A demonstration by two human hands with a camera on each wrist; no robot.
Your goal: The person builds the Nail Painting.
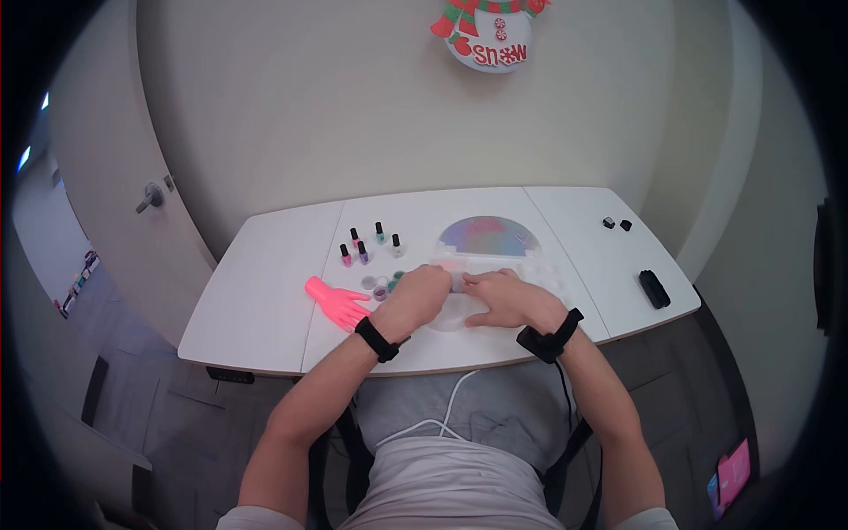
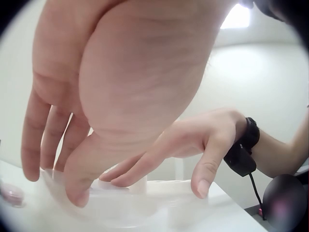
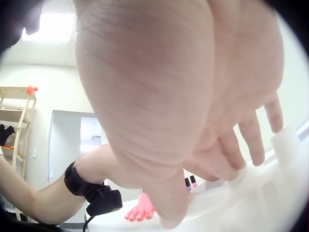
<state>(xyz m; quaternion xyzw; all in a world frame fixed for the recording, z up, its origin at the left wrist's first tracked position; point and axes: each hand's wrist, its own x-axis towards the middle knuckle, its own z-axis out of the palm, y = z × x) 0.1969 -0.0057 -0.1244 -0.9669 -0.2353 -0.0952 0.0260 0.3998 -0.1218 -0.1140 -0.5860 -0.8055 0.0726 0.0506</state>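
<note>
1. The translucent plastic container (image 1: 449,320) sits at the table's near middle, between and under the hands; clock directions run from it, with 12 o'clock away from the person.
2. The left hand (image 1: 417,296) comes in from 8 o'clock. Its fingers reach down, nearly straight, and meet the clear plastic, thumb apart on the near side; whether it pinches the plastic I cannot tell.
3. The right hand (image 1: 511,299) comes in from 4 o'clock, unclenched, fingers extended toward 9 o'clock over the container and thumb spread toward the near side.
4. At 12 o'clock lies a semicircular pastel panel (image 1: 488,237), just beyond the hands.
5. At 10 o'clock, small round pots (image 1: 381,293) lie near the left hand; farther out in that direction, five black-capped polish bottles (image 1: 362,253) stand upright.
6. At 9 o'clock lies a pink model hand (image 1: 340,302), its fingers toward the container.
7. At 3 o'clock, well apart, is a black case (image 1: 654,289); at 2 o'clock, two small dark objects (image 1: 609,223).
8. A "snow" decoration (image 1: 499,40) hangs on the wall at 12 o'clock.
</note>
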